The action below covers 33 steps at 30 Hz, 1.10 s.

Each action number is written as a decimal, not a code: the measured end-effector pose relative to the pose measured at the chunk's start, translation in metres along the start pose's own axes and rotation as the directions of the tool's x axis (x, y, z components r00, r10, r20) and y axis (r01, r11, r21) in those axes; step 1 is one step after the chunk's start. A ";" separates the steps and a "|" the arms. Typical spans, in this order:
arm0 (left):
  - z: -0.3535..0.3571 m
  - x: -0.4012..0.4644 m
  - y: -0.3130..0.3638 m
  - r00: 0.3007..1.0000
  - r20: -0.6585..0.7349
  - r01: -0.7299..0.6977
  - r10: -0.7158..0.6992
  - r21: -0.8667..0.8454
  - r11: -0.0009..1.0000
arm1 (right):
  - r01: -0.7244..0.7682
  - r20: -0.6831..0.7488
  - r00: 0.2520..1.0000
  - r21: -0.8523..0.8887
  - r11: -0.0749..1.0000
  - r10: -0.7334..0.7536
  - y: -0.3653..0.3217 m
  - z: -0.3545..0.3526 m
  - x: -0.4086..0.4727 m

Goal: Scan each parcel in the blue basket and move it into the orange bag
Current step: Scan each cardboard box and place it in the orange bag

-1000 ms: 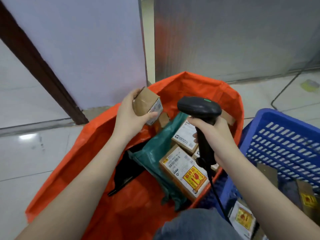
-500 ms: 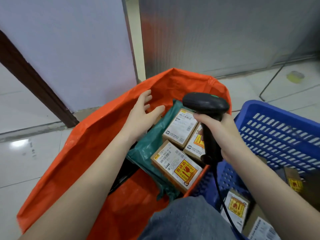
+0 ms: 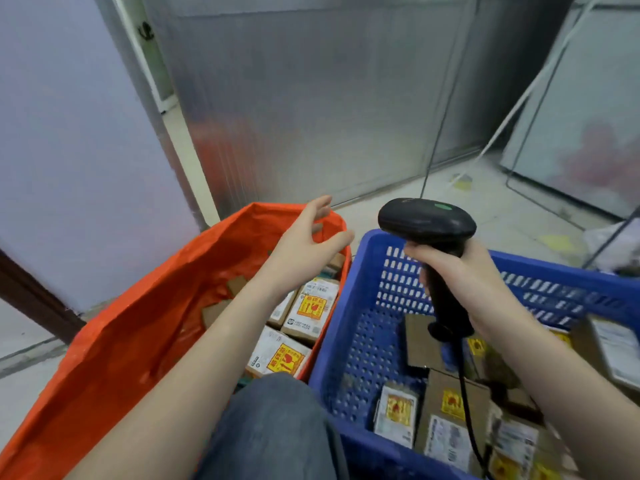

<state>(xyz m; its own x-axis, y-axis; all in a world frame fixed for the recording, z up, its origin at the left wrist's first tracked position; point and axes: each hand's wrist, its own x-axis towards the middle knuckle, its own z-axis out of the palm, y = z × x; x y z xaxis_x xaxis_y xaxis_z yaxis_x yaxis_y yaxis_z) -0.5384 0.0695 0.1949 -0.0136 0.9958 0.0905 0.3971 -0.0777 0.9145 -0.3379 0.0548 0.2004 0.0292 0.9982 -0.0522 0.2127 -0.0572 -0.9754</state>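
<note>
A seated person is holding a black handheld barcode scanner [image 3: 426, 223] over a blue perforated plastic basket [image 3: 367, 341] beside an orange woven bag [image 3: 138, 327].

At left, the bag is standing open against a pale wall, several brown cardboard parcels [image 3: 277, 355] lying inside with white shipping labels and yellow-and-red fragile stickers whose print is too small to read. The empty left hand [image 3: 304, 244] is hovering above the bag's far rim, fingers spread and relaxed, touching nothing. A denim-clad knee [image 3: 270, 424] is rising between bag and basket. The right hand [image 3: 460, 282] is wrapping its fingers round the scanner's upright handle, cord trailing down over more stickered parcels [image 3: 446, 417] still in the basket. Ribbed metal panels are standing behind.
</note>
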 end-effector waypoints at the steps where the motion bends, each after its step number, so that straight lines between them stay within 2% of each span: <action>1: 0.012 -0.001 0.009 1.000 0.017 -0.016 0.016 -0.002 1.000 | 0.004 -0.018 1.000 -0.016 1.000 -0.004 0.000 -0.015 -0.004; 9: 0.116 -0.004 0.061 0.976 0.177 -0.126 0.127 -0.020 0.992 | 0.028 -0.175 0.984 -0.064 0.998 -0.039 0.017 -0.123 -0.034; 14: 0.178 -0.010 0.067 0.951 0.278 -0.143 0.139 -0.005 0.990 | 0.006 -0.265 0.964 -0.084 0.996 -0.028 0.039 -0.177 -0.046; 22: 0.258 -0.008 0.035 0.914 0.402 -0.084 0.047 0.077 0.993 | -0.093 -0.365 0.928 -0.014 0.996 0.081 0.105 -0.236 -0.052; 28: 0.307 0.004 -0.003 0.888 0.460 -0.051 -0.020 0.141 0.989 | -0.212 -0.388 0.906 -0.069 0.975 0.170 0.161 -0.249 -0.042; 33: 0.351 0.015 -0.046 0.862 0.497 -0.019 -0.097 0.223 0.975 | -0.277 -0.411 0.880 -0.042 0.960 0.237 0.205 -0.254 -0.023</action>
<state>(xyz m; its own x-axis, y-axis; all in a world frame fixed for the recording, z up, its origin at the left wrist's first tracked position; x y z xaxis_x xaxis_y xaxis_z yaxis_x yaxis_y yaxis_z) -0.2344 0.1049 0.0155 0.4063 0.8901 -0.2064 0.5916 -0.0841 0.8018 -0.0471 0.0156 0.0556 0.4774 0.8582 -0.1888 0.2370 -0.3326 -0.9128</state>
